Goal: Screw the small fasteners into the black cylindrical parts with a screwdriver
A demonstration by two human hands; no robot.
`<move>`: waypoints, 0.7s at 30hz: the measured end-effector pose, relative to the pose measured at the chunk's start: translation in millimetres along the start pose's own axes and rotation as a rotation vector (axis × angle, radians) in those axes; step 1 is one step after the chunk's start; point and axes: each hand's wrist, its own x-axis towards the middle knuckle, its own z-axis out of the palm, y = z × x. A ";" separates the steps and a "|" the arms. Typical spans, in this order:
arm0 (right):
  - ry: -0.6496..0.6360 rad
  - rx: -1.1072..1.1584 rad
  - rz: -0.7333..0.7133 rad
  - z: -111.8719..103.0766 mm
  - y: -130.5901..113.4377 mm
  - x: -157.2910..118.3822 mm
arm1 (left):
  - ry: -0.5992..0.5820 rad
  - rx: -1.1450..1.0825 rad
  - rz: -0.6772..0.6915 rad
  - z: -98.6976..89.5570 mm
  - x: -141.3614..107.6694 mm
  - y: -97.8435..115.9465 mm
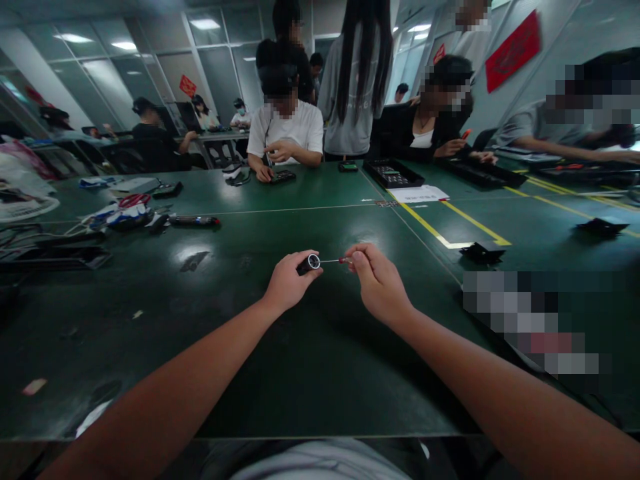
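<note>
Above the middle of the green table point(300, 373), my left hand point(290, 280) is closed round a small black cylindrical part point(313, 261) with a pale ring at its end. My right hand point(377, 280) pinches the red handle of a thin screwdriver point(345, 261). The metal shaft points left and its end meets the side of the black part; the exact contact is too small to tell. Both hands are raised a little over the table.
A dark pen-like tool point(194, 221) lies at the left beside a pile of cables and gloves point(131, 212). A black tray point(393, 175) and a white paper point(419, 194) lie beyond my hands. Black pieces point(483, 253) sit at the right. People sit across the table.
</note>
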 end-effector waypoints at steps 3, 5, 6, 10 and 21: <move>0.000 0.031 0.043 -0.9 -0.8 0.7 | -0.022 0.022 0.027 0.1 -0.7 1.9; 0.010 -0.003 0.042 -1.9 -3.3 0.4 | -0.037 0.036 0.048 -0.1 -1.5 4.0; 0.017 -0.029 0.032 -2.4 -4.7 0.3 | -0.043 0.040 0.057 -0.3 -1.9 4.9; 0.018 -0.093 0.008 -3.4 -8.4 0.5 | -0.056 0.053 0.073 -0.8 -2.8 6.5; 0.014 -0.087 0.025 -5.1 -7.5 2.5 | -0.034 0.070 0.106 -2.4 -3.9 6.1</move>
